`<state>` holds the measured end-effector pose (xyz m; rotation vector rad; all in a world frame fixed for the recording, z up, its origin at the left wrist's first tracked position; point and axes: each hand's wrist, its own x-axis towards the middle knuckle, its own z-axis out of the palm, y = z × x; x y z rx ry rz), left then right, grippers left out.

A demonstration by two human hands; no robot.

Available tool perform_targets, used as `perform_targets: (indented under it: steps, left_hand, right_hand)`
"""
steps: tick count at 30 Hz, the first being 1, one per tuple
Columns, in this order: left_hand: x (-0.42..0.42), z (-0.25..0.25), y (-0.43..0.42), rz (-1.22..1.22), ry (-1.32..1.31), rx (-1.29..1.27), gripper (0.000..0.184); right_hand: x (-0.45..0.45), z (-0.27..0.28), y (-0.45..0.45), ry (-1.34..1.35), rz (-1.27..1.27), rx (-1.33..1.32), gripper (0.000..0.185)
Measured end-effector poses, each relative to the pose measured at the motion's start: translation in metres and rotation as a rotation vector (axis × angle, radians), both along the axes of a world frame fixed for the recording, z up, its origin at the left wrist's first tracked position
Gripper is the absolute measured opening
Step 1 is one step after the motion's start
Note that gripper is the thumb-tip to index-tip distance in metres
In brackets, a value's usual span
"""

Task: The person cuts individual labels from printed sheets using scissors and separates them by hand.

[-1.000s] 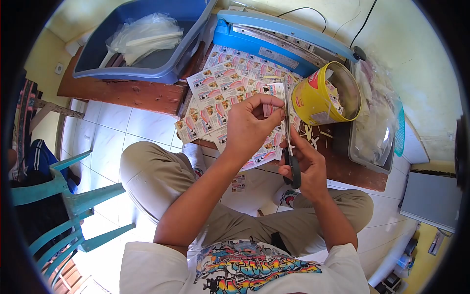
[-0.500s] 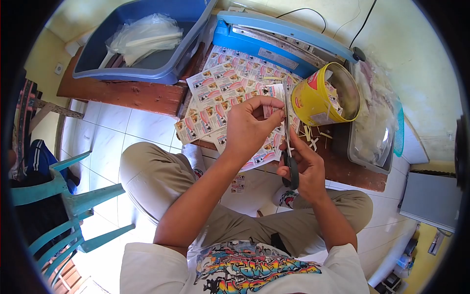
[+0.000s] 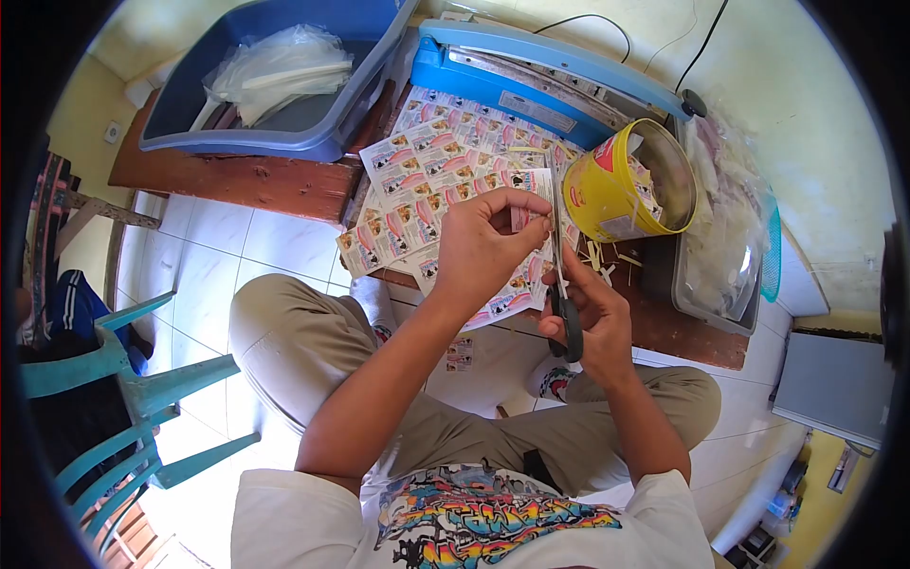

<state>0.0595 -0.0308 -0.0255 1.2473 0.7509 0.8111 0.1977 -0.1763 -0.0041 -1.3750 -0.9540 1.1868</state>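
My left hand (image 3: 488, 248) pinches a small printed label strip (image 3: 533, 180), held upright in front of the scissors. Black-handled scissors (image 3: 566, 322) are in my right hand (image 3: 602, 327), their blades pointing away from me along the strip's right edge. Beneath and behind my left hand lie printed label sheets (image 3: 408, 180), overlapping on the reddish-brown wooden bench. Just right of the blades stands a yellow tub (image 3: 597, 194), tilted, with paper pieces inside. Thin paper offcuts (image 3: 607, 264) lie on the bench below the tub.
A blue paper cutter (image 3: 512, 95) stands behind the sheets. Left of it is a blue bin (image 3: 322, 140) holding plastic bags (image 3: 280, 76). A grey container (image 3: 706, 302) with plastic bags is on the right. A green plastic chair (image 3: 114, 365) stands at the left.
The scissors' handles open and close slightly in my right hand. The strip's top has shifted slightly at the blades. My left hand keeps its pinch almost in place.
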Motion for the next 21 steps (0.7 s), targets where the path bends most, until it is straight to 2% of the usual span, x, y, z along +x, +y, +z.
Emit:
perform_targets:
  steps: [21]
  left_hand:
    - [-0.0002,-0.0020,-0.0009,-0.015,-0.012,-0.012,0.020]
  right_hand:
    - [-0.0022,-0.0014,-0.0014,-0.004,-0.006,-0.011,0.095]
